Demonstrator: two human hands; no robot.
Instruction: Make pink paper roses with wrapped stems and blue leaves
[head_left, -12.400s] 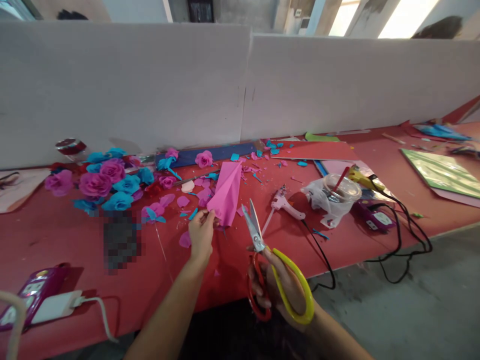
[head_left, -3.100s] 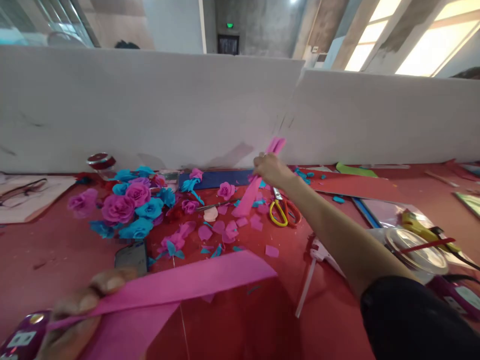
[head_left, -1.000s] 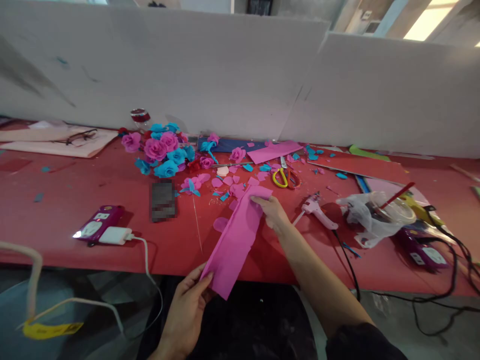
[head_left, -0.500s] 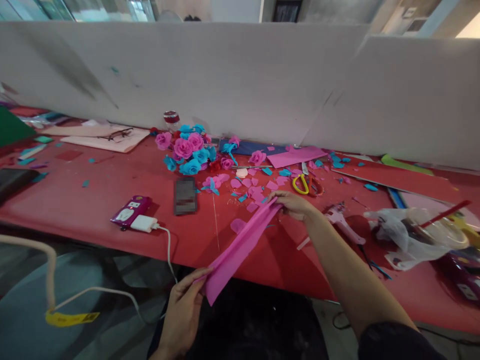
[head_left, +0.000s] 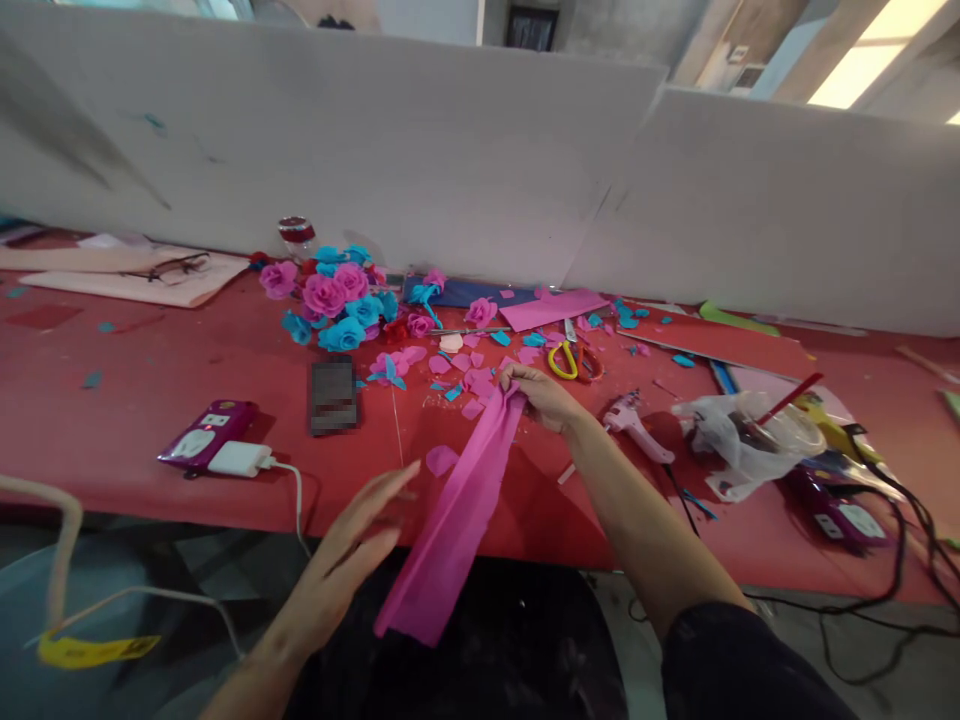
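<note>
A folded strip of pink crepe paper (head_left: 457, 530) hangs slanting down over the table's front edge. My right hand (head_left: 541, 398) pinches its upper end. Apart from the strip, to its left, my left hand (head_left: 352, 540) is open with its fingers stretched out. Pink and blue paper petals (head_left: 441, 460) lie scattered on the red table (head_left: 255, 375) beyond the strip. Scissors (head_left: 574, 360) with yellow and orange handles lie just behind my right hand.
Pink and blue paper flowers (head_left: 337, 300) stand at the back left near a phone (head_left: 334, 395). A purple power strip (head_left: 210, 435) with a charger is at front left. On the right lie a pink glue gun (head_left: 634, 425), a plastic bag with a cup (head_left: 776, 425) and black cables (head_left: 900, 560).
My left hand has let go of the strip's lower end and opened. The strip now hangs from my right hand alone. The view has turned to the right.
</note>
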